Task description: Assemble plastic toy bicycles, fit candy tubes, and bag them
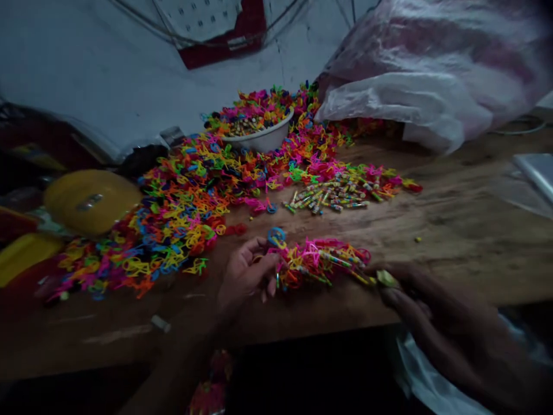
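Observation:
My left hand (pixel 248 274) is closed at the near edge of the table, its fingertips pinched together beside a small heap of coloured plastic pieces and patterned sticks (pixel 319 259). What lies between those fingers is hidden. A blue plastic loop (pixel 276 236) sits just above the fingertips. At the right end of the heap my right hand (pixel 419 300), somewhat blurred, has its thumb and fingers closed on a small pale yellow-green piece (pixel 387 279). A yellow-tipped stick (pixel 360 278) lies by those fingertips.
A large pile of bright plastic pieces (pixel 185 196) spreads over the wooden table (pixel 453 230). Behind are a white bowl (pixel 263 140) of pieces and a big plastic bag (pixel 432 75). More patterned sticks (pixel 328 195) lie mid-table. A yellow round object (pixel 90 199) stands left.

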